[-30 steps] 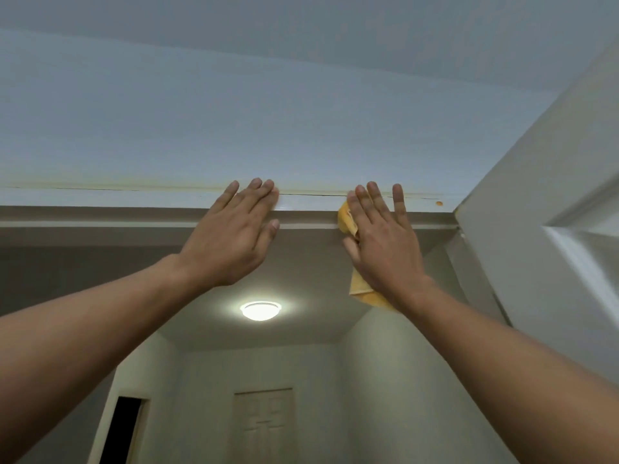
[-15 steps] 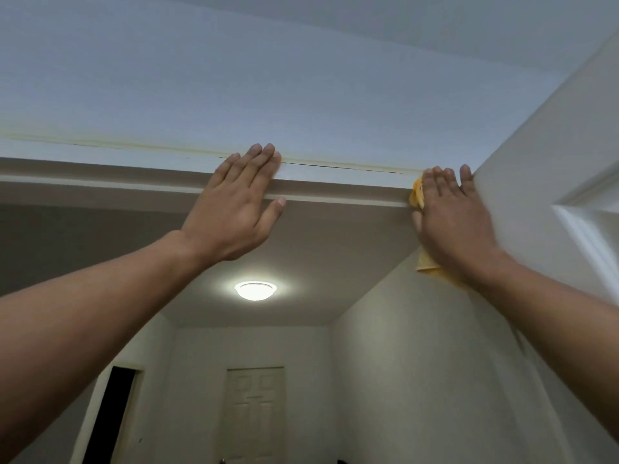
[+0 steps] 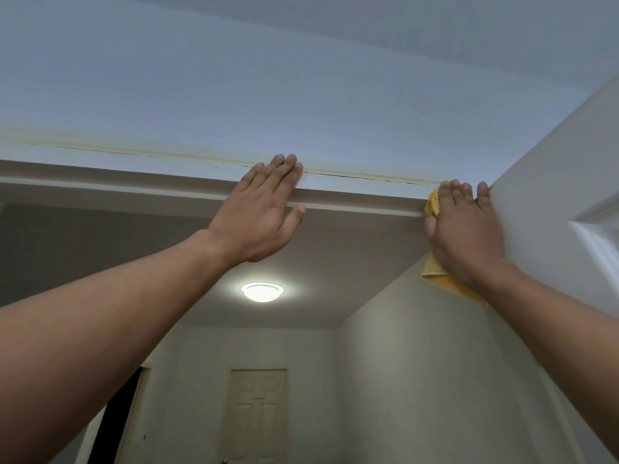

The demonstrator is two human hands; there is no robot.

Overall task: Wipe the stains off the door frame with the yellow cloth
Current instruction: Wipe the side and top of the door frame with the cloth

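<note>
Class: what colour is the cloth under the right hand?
Yellow cloth, clearest in the head view.

You are looking at two hands: the left hand (image 3: pixel 259 214) at the centre and the right hand (image 3: pixel 465 234) at three o'clock. You are seeing one yellow cloth (image 3: pixel 445 279), one door frame (image 3: pixel 150 174) running across nine o'clock, one ceiling lamp (image 3: pixel 262 292) glowing, and two doors: an open door (image 3: pixel 552 202) at three o'clock and a closed far door (image 3: pixel 258 415) at six o'clock.

Both arms reach up; left hand (image 3: pixel 258 216) and right hand (image 3: pixel 464 236) flat, fingers (image 3: pixel 284 169) straight.
</note>
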